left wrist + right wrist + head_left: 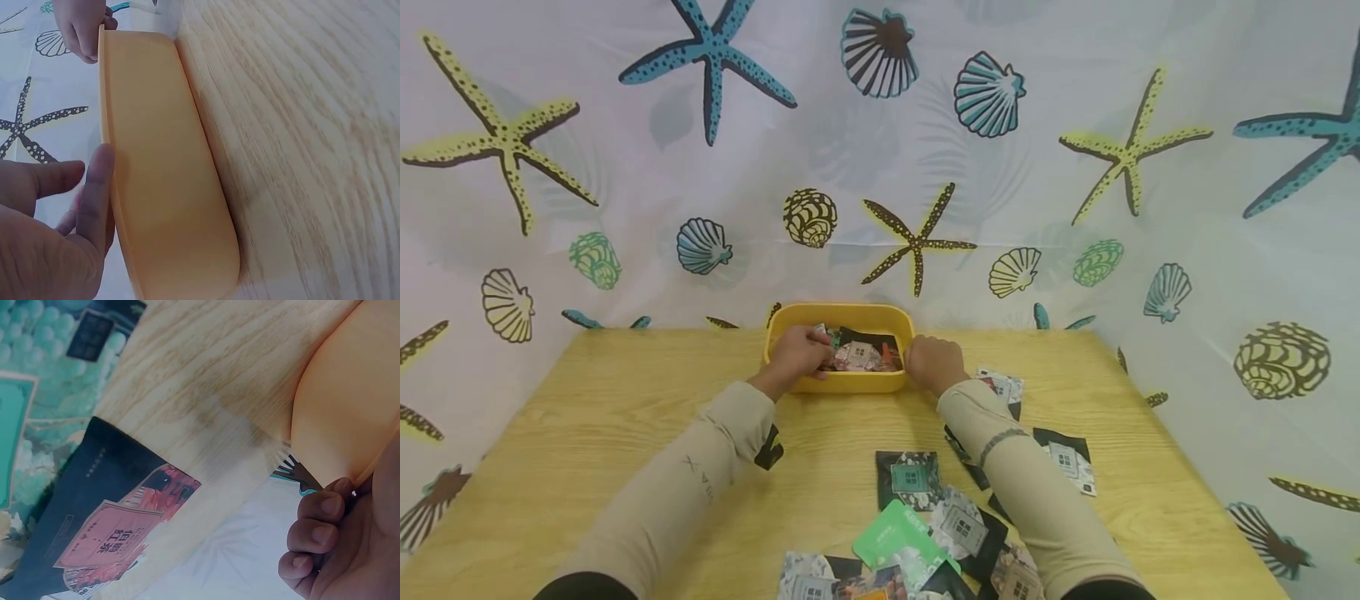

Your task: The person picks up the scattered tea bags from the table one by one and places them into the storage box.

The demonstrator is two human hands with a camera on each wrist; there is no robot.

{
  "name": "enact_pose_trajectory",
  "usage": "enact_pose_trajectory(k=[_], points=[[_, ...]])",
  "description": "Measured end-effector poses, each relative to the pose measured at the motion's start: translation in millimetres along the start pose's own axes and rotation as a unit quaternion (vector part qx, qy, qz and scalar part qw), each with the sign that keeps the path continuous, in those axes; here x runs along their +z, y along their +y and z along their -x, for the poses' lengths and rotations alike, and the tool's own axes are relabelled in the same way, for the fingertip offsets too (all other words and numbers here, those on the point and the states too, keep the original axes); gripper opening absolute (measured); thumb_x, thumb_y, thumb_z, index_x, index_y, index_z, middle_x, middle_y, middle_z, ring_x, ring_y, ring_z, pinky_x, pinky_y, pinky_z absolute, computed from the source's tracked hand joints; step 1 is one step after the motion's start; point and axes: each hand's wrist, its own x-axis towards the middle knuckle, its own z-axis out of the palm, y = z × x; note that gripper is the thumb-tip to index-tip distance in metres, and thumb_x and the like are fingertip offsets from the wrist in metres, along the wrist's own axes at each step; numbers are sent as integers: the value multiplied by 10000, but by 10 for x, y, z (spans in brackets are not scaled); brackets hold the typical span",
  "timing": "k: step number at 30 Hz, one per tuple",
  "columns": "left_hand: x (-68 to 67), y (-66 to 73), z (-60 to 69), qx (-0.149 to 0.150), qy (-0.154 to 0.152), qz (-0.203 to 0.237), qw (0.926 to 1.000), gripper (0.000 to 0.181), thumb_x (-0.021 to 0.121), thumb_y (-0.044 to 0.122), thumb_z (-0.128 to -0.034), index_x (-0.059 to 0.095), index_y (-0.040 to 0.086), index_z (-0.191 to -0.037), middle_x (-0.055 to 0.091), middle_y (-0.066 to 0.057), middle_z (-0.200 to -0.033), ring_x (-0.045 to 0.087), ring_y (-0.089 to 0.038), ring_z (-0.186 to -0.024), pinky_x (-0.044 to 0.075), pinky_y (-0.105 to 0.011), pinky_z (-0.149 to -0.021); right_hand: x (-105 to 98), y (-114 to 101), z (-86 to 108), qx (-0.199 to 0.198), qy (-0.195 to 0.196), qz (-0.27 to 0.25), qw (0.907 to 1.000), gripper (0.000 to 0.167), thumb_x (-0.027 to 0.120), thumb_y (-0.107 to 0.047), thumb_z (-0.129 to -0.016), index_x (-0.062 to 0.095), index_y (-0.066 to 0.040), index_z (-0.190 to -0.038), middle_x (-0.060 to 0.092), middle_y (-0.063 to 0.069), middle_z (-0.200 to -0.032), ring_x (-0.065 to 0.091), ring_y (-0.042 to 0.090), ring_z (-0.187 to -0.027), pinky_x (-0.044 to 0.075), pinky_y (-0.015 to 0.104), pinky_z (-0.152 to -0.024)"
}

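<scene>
Yellow bin (850, 383) | left fingers (817, 336) parted inside | right fingers (322, 536) gripping rim (842, 306)

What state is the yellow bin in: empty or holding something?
Holding something: the head view shows packets inside the yellow bin. How deep they lie is hidden.

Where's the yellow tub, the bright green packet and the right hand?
Yellow tub (852, 383): head view, on its near wall.
Bright green packet (892, 533): head view, on its flat face.
Right hand (936, 364): head view, on its back.
</scene>
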Motion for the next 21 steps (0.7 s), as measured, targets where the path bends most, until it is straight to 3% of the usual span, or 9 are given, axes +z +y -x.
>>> enact_pose_trajectory(k=[4,7,10,13,17,19,21], points=[[16,32,80,484,-194,-283,9982,278,602,106,-971,606,-29,-1214,644,-178,-1120,681,-351,-942,607,-387,-731,-26,-11,7,31,-58,-28,10000,401,342,-238,-1041,496,-97,-698,500,64,-615,509,230,-554,426,372,-544],[65,32,188,1059,-596,-712,9900,184,623,130,-971,634,13,-1112,657,-167,-1062,672,-380,-901,599,-432,-706,-25,-15,4,7,-116,-15,9999,408,340,-244,-1044,482,-101,-689,468,52,-600,479,221,-542,390,359,-528],[153,27,328,1595,-1291,-1400,9687,100,641,149,-969,646,60,-1014,677,-128,-978,674,-322,-818,579,-391,-614,-11,-21,-1,-17,-138,21,9999,397,342,-252,-1041,490,-97,-706,485,57,-619,492,225,-555,406,362,-534],[286,46,458,2009,-1920,-2162,9360,56,659,151,-958,668,98,-944,697,-73,-923,648,-195,-742,539,-296,-596,-2,-19,-7,20,-76,43,10000,379,347,-255,-1032,508,-81,-736,522,75,-662,520,239,-590,456,389,-568],[496,78,582,2272,-2209,-3061,8977,58,693,178,-932,693,131,-897,701,-7,-885,589,-92,-746,502,-264,-687,-16,-14,-8,50,14,-21,10000,369,360,-249,-1025,524,-68,-749,541,89,-679,528,250,-604,474,405,-590],[597,72,624,2215,-2190,-3392,8877,78,719,209,-914,693,142,-885,694,13,-873,575,-86,-748,489,-267,-710,-27,-9,-9,22,12,-44,10000,366,363,-249,-1023,516,-71,-743,526,84,-668,516,246,-596,451,392,-575],[687,52,663,1987,-2180,-3527,8880,121,751,238,-888,685,137,-890,676,18,-857,560,-97,-736,481,-271,-691,-34,-9,-10,-7,-24,-59,10000,366,361,-248,-1022,502,-78,-731,500,72,-652,496,238,-585,417,374,-559]])
